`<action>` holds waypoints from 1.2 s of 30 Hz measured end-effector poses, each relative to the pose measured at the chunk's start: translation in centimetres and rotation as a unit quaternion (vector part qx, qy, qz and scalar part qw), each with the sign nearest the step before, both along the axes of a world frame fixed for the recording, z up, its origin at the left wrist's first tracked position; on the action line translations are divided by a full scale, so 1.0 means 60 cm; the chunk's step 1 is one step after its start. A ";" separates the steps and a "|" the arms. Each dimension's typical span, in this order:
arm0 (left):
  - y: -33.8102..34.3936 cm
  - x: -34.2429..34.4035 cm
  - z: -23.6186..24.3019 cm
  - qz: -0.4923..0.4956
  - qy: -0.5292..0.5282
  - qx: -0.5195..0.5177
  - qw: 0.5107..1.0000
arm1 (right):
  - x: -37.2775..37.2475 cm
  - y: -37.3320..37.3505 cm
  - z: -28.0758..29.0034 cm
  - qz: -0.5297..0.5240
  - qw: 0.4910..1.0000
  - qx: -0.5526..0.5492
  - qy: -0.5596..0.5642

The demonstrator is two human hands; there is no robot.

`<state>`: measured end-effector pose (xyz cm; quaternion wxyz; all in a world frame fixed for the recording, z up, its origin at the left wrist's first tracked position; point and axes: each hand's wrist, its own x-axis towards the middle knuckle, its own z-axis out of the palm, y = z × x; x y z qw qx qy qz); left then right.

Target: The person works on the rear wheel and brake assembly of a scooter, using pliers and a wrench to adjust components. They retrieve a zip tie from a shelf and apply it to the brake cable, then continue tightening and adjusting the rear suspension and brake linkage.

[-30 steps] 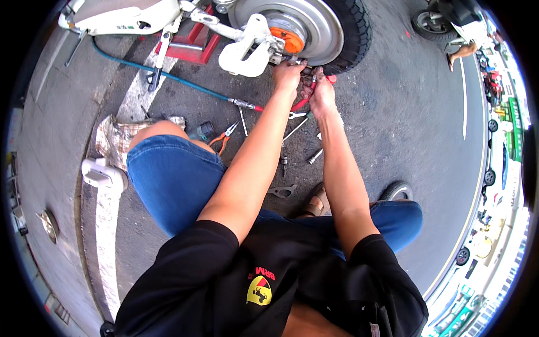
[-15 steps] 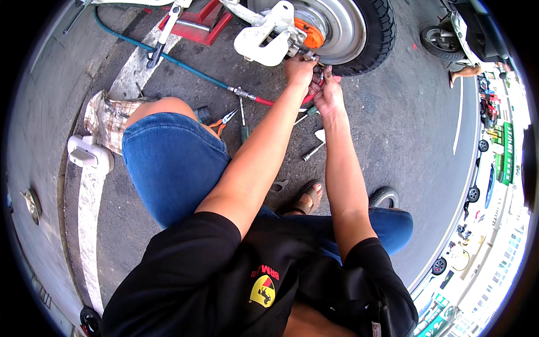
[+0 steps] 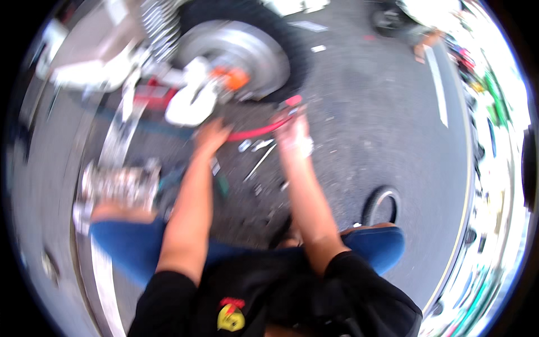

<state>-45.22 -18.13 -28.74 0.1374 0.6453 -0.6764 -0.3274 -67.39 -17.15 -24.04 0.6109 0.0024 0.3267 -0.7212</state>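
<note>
The whole view is smeared by motion. My right hand (image 3: 292, 132) is closed round a red air hose (image 3: 252, 133), near its end, below the motorbike wheel (image 3: 275, 62). My left hand (image 3: 211, 137) is at the left part of the red hose, below a white bracket (image 3: 191, 106); blur hides whether its fingers grip the hose. An orange part (image 3: 233, 78) sits at the wheel's hub, above both hands and apart from them.
Between my arms a thin rod-like tool (image 3: 259, 163) and several small parts lie on the asphalt. A loose tyre (image 3: 382, 206) lies beside my right knee. A checked cloth (image 3: 120, 185) is at my left knee. Another motorbike (image 3: 393, 19) stands far right.
My hands have come away from the wheel hub and spread apart. The red hose now stretches between them, with its end raised at my right hand. My view has shifted.
</note>
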 end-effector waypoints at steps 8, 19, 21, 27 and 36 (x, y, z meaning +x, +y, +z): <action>-0.045 0.083 0.100 -0.355 -0.103 0.247 0.896 | -0.014 -0.005 -0.017 0.112 0.960 -0.175 -0.186; -0.017 0.072 0.119 -0.357 -0.116 0.231 0.898 | -0.002 0.001 -0.030 0.082 0.982 -0.085 -0.149; -0.004 0.063 0.118 -0.285 -0.148 0.106 0.941 | -0.006 -0.011 -0.040 -0.041 0.990 0.097 -0.095; 0.047 0.046 0.071 -0.231 -0.195 0.018 0.953 | 0.007 0.022 -0.109 -0.171 0.968 0.183 0.021; 0.037 0.043 0.035 -0.263 0.074 0.183 0.944 | 0.066 0.027 0.006 -0.001 0.995 -0.086 -0.044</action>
